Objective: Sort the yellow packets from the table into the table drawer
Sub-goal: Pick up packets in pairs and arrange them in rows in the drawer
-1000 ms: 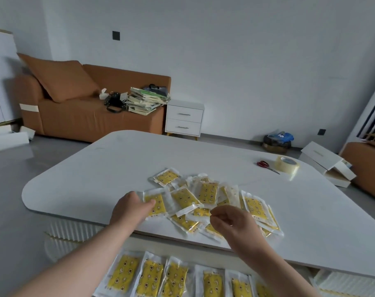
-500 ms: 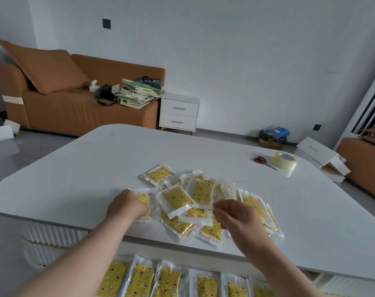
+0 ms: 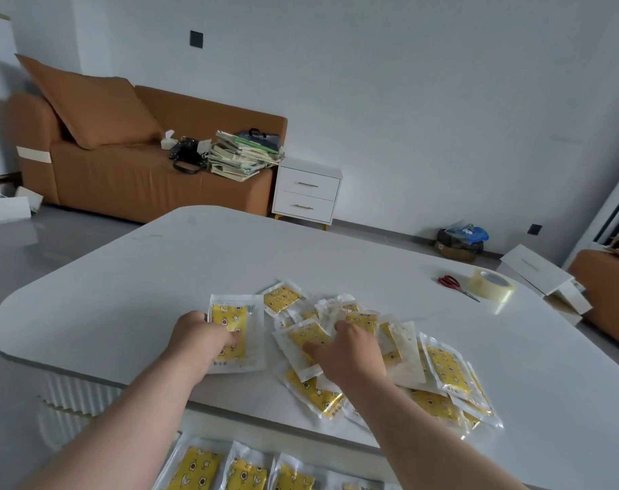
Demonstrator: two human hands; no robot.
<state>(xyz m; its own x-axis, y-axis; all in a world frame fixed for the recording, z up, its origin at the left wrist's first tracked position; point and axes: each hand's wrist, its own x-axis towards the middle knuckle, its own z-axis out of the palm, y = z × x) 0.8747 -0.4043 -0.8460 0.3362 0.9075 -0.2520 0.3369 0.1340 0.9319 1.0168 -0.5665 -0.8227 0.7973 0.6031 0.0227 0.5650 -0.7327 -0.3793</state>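
My left hand (image 3: pixel 202 339) holds one packet (image 3: pixel 234 321) by its near left side, with the fingers curled onto it. Half a second ago this packet was mostly hidden under the hand at the left edge of the pile (image 3: pixel 368 348). Now it lies apart from the pile, just to the left of it, and its yellow face shows almost fully. My right hand (image 3: pixel 348 351) was above the near edge of the pile before, with the fingers curled. Now it is down in the middle of the pile, and its thumb and fingers lie on the top packet (image 3: pixel 301 339); I cannot tell if they pinch it or only press on it. The two hands are apart, each on its own packet. The other yellow packets are in a loose heap on the white table (image 3: pixel 131 298), some over the near edge. Below the edge, the open drawer (image 3: pixel 175 441) already has a row of packets (image 3: pixel 195 468) side by side. The red scissors (image 3: pixel 449 281) and the tape roll (image 3: pixel 490 282) are at the same place on the far right of the table.
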